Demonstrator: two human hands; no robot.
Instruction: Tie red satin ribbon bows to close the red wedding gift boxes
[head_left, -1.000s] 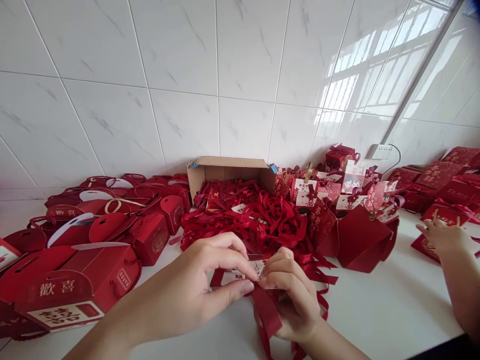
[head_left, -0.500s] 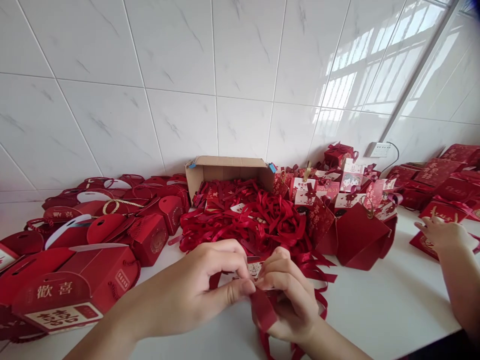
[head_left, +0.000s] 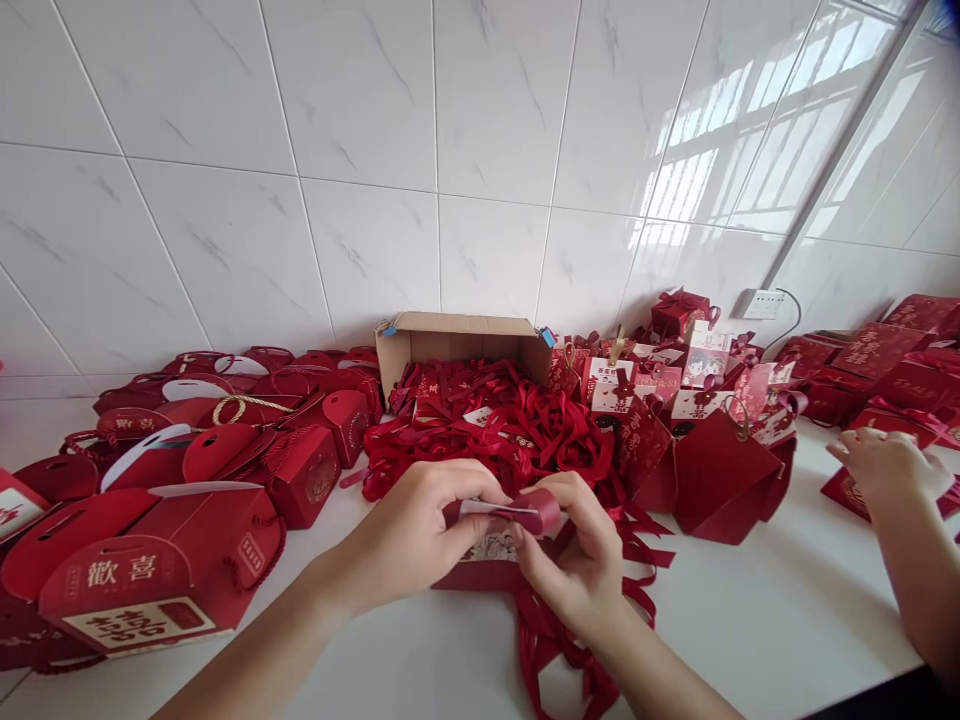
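Note:
In the head view, a small red gift box [head_left: 491,573] with a pale patterned panel sits in front of me, partly hidden by my hands. My left hand [head_left: 420,535] is closed, pinching the box's folded top edge between thumb and fingers. A red ribbon [head_left: 550,510] loops over that edge, and my right hand [head_left: 574,560] pinches it with thumb and forefinger. Ribbon tails hang below the right hand onto the white table. Just behind my hands lies a tangled heap of red ribbons [head_left: 555,435].
A cardboard box [head_left: 465,325] lies on its side by the tiled wall. Red handled boxes [head_left: 157,560] crowd the left. Decorated gift boxes [head_left: 720,470] stand to the right. Another person's hand [head_left: 889,465] is at the far right, over a red box.
My hands have risen slightly and drawn around the box's top. The ribbon in my right hand, hanging down before, now loops over the top edge. The other person's hand has barely moved.

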